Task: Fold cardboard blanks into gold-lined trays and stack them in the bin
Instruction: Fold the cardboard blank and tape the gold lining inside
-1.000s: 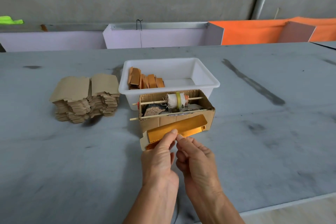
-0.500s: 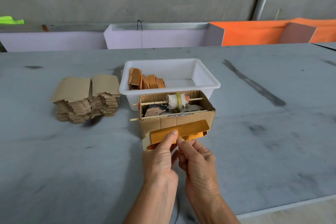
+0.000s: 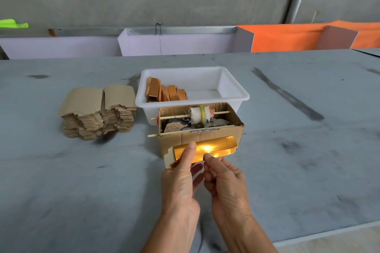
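blank in hand: gold-lined blank (image 3: 205, 149) is held low in front of the open cardboard box (image 3: 200, 129), roughly at 6 o'clock from the white bin (image 3: 234, 88). Gold side faces up with a bright glare spot on it.
left hand: left hand (image 3: 181, 178) has its thumb pressed flat on the gold face near the blank's left end, fingers underneath, so it's pinching the blank.
right hand: right hand (image 3: 224, 181) nips the near edge between thumb tip and curled fingers.
risk, crease: I'd guess a fold could go crooked if the two hands push unevenly, since both grip toward the left half and the right end hangs free.
risk, slip: foil looks slick, so the thumb might skate and dent the lining.
risk, snag: the blank is close to the box front and its skewer ends, so it might catch there.
bin contents: folded trays (image 3: 164, 92) stand on edge along the left side; the right side shows bare floor.
box contents: a wrapped roll (image 3: 198, 113) on a stick, plus rough scraps below; can't tell what those are.
supply: stack of flat blanks (image 3: 98, 112) sits on the table (image 3: 82, 181) at 9 o'clock from the bin.
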Motion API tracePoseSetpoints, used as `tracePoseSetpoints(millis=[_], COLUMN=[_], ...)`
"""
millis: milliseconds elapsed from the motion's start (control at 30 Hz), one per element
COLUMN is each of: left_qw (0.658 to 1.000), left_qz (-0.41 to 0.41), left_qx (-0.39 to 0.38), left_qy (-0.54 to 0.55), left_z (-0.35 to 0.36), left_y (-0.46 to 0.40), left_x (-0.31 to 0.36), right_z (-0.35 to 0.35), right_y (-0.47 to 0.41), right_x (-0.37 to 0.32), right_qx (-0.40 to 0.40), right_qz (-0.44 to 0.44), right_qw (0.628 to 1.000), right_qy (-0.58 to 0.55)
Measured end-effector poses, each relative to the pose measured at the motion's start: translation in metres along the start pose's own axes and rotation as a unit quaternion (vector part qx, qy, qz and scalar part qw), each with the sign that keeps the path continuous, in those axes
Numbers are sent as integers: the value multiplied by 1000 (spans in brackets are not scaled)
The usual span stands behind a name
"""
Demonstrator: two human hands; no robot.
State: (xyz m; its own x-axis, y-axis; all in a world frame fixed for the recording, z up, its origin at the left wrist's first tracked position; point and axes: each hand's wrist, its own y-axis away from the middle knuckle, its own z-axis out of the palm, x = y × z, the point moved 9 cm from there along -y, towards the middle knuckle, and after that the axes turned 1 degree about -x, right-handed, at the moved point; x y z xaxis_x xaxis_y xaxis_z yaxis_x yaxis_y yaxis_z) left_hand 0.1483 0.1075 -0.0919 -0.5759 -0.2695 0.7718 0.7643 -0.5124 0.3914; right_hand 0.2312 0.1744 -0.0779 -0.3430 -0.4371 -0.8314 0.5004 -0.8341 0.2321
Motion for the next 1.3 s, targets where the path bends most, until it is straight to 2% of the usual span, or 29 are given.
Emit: tracePoseSetpoints(millis=[133,633,867,1000,1167,1300], left_qw=[998,998,1000,998,991,991], left_qz=[27,53,12,55,104,110], left_qx=[-31,-15,-10,30,33,24], left_qy=[-37,-32,3,-23,-73,-71], left_z=[3,-6,-7,-16,-20,-20], left_y=[8,3,-2,-6,-6,-6], left_x=[3,13,10,25,40,47], right_z=[-1,-16,-16,-13,-11,-13], right_y=[2,-3,-3,-2,-4,-6], right_x=[-1,-1,-1,3,-2,-8], right_qx=[-1,30,34,29,15,7], right_qz=[-1,31,37,60,57,51], right_qw=[1000,999,999,998,996,995], right_qy=[-27,-15,-12,19,65,87])
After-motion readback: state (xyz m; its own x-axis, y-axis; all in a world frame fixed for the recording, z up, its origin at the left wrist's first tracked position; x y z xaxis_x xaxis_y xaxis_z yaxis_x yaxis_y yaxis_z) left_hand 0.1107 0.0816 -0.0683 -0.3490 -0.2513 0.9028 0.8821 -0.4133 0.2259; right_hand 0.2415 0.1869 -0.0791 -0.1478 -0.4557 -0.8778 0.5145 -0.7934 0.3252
